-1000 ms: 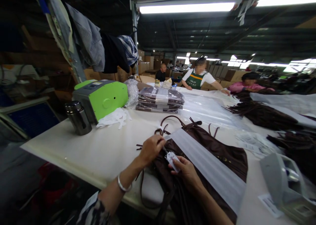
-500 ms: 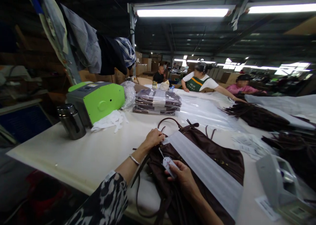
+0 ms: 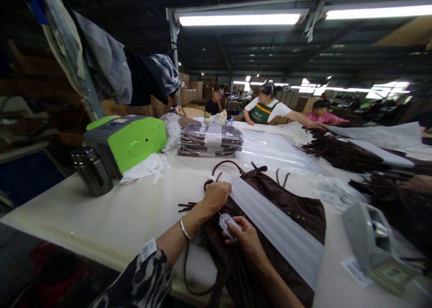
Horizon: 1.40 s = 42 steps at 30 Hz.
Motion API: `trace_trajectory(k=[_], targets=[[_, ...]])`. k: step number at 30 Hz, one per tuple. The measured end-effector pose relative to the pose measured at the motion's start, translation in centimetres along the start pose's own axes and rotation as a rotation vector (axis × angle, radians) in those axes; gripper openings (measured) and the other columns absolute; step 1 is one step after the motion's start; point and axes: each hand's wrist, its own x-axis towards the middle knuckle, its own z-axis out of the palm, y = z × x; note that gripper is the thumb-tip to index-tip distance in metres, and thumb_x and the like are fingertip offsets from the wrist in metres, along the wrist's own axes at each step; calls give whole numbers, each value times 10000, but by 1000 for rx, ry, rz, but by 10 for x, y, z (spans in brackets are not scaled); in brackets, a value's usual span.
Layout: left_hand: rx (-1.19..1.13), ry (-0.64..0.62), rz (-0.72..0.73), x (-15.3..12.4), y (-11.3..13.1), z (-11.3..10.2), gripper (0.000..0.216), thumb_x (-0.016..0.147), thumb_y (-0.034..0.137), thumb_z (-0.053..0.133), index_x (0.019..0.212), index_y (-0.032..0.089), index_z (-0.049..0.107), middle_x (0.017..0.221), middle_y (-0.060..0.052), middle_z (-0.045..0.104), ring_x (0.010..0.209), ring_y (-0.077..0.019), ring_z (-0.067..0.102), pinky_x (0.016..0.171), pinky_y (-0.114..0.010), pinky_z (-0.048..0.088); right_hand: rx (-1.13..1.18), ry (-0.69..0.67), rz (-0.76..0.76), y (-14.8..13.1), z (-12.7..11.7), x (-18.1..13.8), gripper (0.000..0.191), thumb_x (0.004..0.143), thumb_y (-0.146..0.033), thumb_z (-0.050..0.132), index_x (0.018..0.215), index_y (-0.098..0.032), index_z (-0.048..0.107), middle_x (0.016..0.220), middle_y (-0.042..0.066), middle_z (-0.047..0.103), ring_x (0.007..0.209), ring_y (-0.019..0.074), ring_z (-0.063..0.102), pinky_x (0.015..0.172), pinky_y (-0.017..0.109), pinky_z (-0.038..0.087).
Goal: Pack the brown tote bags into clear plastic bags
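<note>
A pale table (image 3: 111, 222) stands under tube lights (image 3: 239, 19) and a dark roof (image 3: 249, 56). On its near side lies a brown bag (image 3: 288, 197) (softly glossy, white sheet (image 3: 276, 231) across it); the right hand (image 3: 249, 239) pinches a tag (image 3: 224, 220), the left hand's (image 3: 217, 196) hold unclear.

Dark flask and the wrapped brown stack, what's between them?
In the head view, the green machine, white gloves and crumpled clear plastic lie between the flask and the stack.

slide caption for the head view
Right hand holding a white tag over a dark brown bag on a table.
</note>
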Motion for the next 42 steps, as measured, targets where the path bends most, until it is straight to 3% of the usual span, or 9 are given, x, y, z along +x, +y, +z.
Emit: trace_trajectory(k=[6, 10, 14, 18, 23, 28, 32, 38, 42], targets=[[-365, 36, 279, -22, -18, 2, 201, 872, 132, 573, 894, 219, 753, 1085, -43, 717, 1035, -166, 645, 969, -304, 475, -167, 11, -54, -11, -4, -9, 427, 611, -467, 821, 843, -153, 647, 739, 17, 677, 678, 188, 645, 583, 283, 543], [-368, -85, 273, -44, -36, 6, 333, 794, 39, 574, 966, 252, 764, 1233, -48, 682, 1184, -201, 595, 1077, -399, 410, -519, -15, -248, -20, -6, -22, 216, 769, -376, 693, 836, -171, 706, 728, 4, 677, 696, 177, 605, 647, 261, 472], [-344, -192, 276, -56, -43, 3, 436, 749, 77, 646, 1149, 241, 709, 1412, -94, 565, 1365, -260, 448, 1150, -473, 321, -738, -54, -376, -17, -7, -33, 148, 841, -320, 616, 869, -215, 717, 836, 28, 715, 792, 215, 637, 751, 291, 465], [-372, -118, 249, -62, -45, 3, 515, 738, 51, 636, 1220, 229, 661, 1405, -104, 567, 1327, -233, 491, 1128, -437, 366, -882, -16, -509, -12, -9, -37, 133, 852, -298, 614, 910, -265, 730, 931, 52, 704, 903, 256, 623, 843, 354, 455], [-354, -39, 231, -69, -49, 16, 343, 773, 25, 593, 1005, 230, 740, 1408, -78, 557, 1344, -228, 470, 1138, -430, 365, -992, 93, -636, -23, -12, -29, 116, 835, -317, 655, 890, -293, 754, 1144, 79, 672, 1106, 305, 548, 990, 456, 382], [-349, -17, 221, -75, -48, 15, 260, 784, 118, 688, 1021, 215, 733, 1425, -109, 532, 1370, -249, 435, 1144, -440, 356, -991, 151, -450, -27, -24, 1, 101, 779, -283, 664, 741, -219, 733, 1278, 122, 629, 1202, 332, 527, 1052, 458, 347], [-268, -16, 215, -77, -52, 15, 252, 739, 178, 781, 982, 214, 727, 1438, -112, 511, 1381, -275, 415, 1141, -464, 350, -1010, 123, -400, -28, -33, 15, 110, 739, -322, 688, 694, -228, 725, 1075, 84, 713, 1063, 300, 580, 979, 405, 387], [-326, 59, 192, -63, -47, 19, 83, 821, 127, 685, 882, 184, 685, 1319, -89, 603, 1283, -214, 508, 1105, -398, 397, -982, 106, -382, -38, -30, 9, 137, 737, -318, 620, 764, -214, 704, 764, 16, 688, 767, 222, 597, 729, 302, 421], [-410, 68, 185, -52, -40, 14, 51, 826, 152, 695, 860, 176, 666, 1273, -94, 632, 1232, -206, 547, 1079, -367, 417, -864, 130, -324, -38, -30, 9, 293, 692, -312, 629, 960, -202, 673, 718, -15, 655, 672, 194, 583, 654, 285, 419]])
